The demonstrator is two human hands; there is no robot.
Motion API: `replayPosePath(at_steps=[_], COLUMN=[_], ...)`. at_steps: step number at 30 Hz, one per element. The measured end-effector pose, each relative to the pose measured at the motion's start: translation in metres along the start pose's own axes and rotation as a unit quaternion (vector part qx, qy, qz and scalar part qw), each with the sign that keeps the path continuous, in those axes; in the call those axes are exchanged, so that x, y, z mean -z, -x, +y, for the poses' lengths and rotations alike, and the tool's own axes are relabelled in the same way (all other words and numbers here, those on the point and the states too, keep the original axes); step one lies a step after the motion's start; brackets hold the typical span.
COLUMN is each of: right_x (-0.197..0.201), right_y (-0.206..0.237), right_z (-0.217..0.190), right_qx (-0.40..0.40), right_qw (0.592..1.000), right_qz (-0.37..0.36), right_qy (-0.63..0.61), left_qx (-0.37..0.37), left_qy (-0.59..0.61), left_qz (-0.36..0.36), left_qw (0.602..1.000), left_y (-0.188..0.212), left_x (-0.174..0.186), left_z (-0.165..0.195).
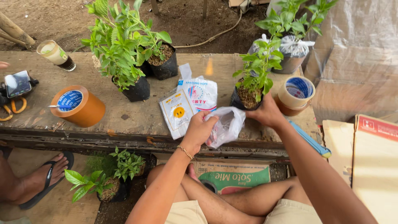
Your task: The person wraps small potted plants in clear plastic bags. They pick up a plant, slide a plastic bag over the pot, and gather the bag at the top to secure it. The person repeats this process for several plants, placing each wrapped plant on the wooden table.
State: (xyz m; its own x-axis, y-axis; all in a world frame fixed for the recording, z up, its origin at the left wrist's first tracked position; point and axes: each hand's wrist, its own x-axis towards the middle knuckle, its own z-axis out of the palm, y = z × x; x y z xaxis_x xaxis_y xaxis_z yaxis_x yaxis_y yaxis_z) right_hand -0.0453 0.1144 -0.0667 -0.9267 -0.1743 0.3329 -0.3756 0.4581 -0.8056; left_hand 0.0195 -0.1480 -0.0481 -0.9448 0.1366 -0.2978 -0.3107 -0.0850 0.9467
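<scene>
Your left hand (pixel 199 127) is closed on a crumpled white bag (pixel 227 124), pinching its rim so the mouth gapes toward your right; something reddish shows through the thin plastic, though you cannot tell what. Your right hand (pixel 267 112) wraps the base of a small black pot (pixel 244 99), fingers curled round its far side. Bag and pot sit just beside each other, between your two hands, at the near edge of the bench (pixel 124 120).

Count what lies about: two rolls of brown tape — one roll (pixel 295 94) just beyond your right hand, the other (pixel 77 105) well off past your left. Two flat packets (pixel 188 103) of plastic bags lie overlapping just beyond your left hand. Farther out from that hand stand two more black pots (pixel 151 74), both filled with soil and leafy green plants. Beyond your right hand a wrapped pot (pixel 292 56) holds another plant, its base in clear plastic.

The pot you hold is filled with dark soil, and one slim, upright stem with bright green leaves (pixel 259 66) rises from it. A cup (pixel 56 54) stands at the far left — its contents are unclear. Below the bench, near your left elbow, two small seedlings (pixel 107 176) grow in dark pots.
</scene>
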Motion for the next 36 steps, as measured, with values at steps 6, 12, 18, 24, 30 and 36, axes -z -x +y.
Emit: replayPosePath(at_steps=[6, 12, 18, 24, 30, 36], right_x=[0.004, 0.000, 0.017, 0.070, 0.098, 0.079], right_y=[-0.009, -0.008, 0.004, 0.021, 0.029, 0.042], right_z=[-0.020, -0.044, -0.061, -0.092, -0.149, -0.166], right_qx=[0.070, -0.013, -0.037, -0.062, -0.229, -0.309], right_qw=[0.995, 1.000, 0.978, 0.985, 0.899, 0.888], right_qz=[-0.035, 0.002, 0.170, 0.151, 0.172, 0.146], right_qy=[0.058, -0.006, 0.118, -0.049, -0.332, -0.307], left_qx=[0.007, -0.008, -0.014, -0.044, -0.034, 0.048], left_qy=[-0.023, -0.031, 0.000, -0.001, 0.019, 0.129], left_qz=[0.009, 0.015, 0.049, 0.078, 0.063, 0.007], left_qw=[1.000, 0.999, 0.999, 0.996, 0.997, 0.990], left_y=[-0.004, -0.004, 0.008, -0.012, -0.032, -0.008], left_x=[-0.002, -0.007, -0.026, -0.053, -0.086, -0.106], left_z=[0.009, 0.013, 0.018, -0.001, -0.003, -0.001])
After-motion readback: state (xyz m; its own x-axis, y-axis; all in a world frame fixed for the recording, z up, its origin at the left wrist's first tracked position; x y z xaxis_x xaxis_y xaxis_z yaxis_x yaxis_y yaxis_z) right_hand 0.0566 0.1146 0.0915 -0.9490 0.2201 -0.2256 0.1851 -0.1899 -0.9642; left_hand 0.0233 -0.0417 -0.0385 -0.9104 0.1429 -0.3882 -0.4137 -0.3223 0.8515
